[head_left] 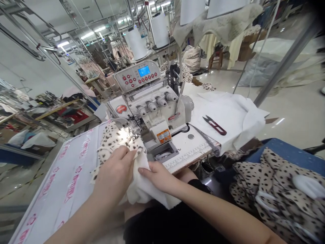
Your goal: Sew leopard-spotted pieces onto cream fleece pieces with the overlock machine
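Observation:
A cream fabric piece with dark spots [113,139] lies under the presser foot of a grey-white overlock sewing machine [152,108]. My left hand [115,174] rests flat on the fabric just in front of the needle, fingers together and pressing down. My right hand [158,176] lies to its right, fingers pinching the plain white underside of the same fabric [142,189] near the machine's front edge. The fabric drapes down off the table toward my lap.
Red thread snips [215,125] lie on a white cloth [236,115] to the machine's right. A pile of spotted garments [276,189] sits on a blue surface at lower right. White plastic with pink print [68,176] covers the table's left. Thread cones [135,42] stand behind.

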`<state>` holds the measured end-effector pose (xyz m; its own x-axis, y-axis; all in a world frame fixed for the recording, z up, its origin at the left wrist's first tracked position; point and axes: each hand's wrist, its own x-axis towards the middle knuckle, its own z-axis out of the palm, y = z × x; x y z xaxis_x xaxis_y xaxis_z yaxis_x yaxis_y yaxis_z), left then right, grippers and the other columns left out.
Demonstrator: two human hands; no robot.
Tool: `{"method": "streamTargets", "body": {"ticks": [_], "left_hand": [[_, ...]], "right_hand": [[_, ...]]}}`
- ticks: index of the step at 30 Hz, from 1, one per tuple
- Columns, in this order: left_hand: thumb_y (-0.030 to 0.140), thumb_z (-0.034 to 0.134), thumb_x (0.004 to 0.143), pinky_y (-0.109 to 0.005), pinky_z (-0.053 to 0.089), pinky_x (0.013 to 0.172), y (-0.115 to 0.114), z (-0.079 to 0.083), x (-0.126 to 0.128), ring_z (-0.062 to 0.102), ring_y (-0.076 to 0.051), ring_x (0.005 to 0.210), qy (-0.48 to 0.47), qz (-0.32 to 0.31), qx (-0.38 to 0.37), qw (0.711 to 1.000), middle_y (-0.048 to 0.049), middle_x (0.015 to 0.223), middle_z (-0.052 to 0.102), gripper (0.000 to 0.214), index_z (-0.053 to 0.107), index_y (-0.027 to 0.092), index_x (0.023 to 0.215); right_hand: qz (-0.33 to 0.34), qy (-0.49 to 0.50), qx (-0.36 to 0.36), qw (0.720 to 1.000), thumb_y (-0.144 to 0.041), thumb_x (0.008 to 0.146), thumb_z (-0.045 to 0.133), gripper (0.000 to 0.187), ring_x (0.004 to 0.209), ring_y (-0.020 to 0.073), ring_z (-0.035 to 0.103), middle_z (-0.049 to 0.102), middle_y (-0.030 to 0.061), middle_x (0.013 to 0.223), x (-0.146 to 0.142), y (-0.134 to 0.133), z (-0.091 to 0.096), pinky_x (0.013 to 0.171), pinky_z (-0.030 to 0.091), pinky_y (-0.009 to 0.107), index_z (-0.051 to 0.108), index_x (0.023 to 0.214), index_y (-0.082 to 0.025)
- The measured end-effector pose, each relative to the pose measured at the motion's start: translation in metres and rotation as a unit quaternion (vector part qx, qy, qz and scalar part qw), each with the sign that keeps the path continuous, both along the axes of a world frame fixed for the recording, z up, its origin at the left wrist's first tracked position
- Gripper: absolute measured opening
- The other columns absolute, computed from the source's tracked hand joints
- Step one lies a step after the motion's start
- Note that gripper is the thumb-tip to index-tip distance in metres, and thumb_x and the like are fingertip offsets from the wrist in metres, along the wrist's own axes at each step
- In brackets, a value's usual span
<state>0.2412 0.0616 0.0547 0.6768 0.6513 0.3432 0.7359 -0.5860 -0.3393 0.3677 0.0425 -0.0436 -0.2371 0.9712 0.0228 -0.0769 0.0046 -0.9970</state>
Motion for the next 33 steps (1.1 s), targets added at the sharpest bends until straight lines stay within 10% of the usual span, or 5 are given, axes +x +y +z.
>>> {"method": "streamTargets", "body": {"ticks": [9,20,33], "left_hand": [[0.026,0.041,0.087,-0.023,0.044,0.056,0.001,-0.012,-0.001,0.06,-0.014,0.072,-0.1,0.011,-0.007,0.995,-0.0025,0.08,0.064,0.024,0.061,0.018,0.097],[0.017,0.046,0.084,-0.025,0.035,0.047,-0.001,-0.015,0.003,0.056,-0.013,0.061,0.004,-0.046,0.094,0.995,-0.0011,0.068,0.06,0.017,0.061,0.015,0.092],[0.027,0.037,0.087,-0.027,0.037,0.051,0.019,0.001,0.017,0.06,-0.019,0.069,0.02,0.073,-0.025,0.997,-0.005,0.085,0.064,0.026,0.06,0.017,0.094]], "right_hand": [[-0.01,-0.042,0.021,0.999,-0.032,0.078,0.05,0.025,0.062,0.0136,0.048,0.051,-0.0015,0.059,0.006,0.001,0.001,0.057,0.039,0.023,0.057,0.063,-0.014],[-0.011,-0.064,0.029,0.997,-0.031,0.08,0.048,0.026,0.06,0.0128,0.046,0.047,-0.0018,0.057,0.01,-0.003,0.009,0.055,0.036,0.022,0.05,0.06,-0.015],[-0.021,-0.073,0.095,0.993,-0.027,0.081,0.047,0.024,0.065,0.0139,0.05,0.052,-0.0013,0.061,0.015,0.03,0.025,0.061,0.036,0.023,0.055,0.062,-0.014]]}}
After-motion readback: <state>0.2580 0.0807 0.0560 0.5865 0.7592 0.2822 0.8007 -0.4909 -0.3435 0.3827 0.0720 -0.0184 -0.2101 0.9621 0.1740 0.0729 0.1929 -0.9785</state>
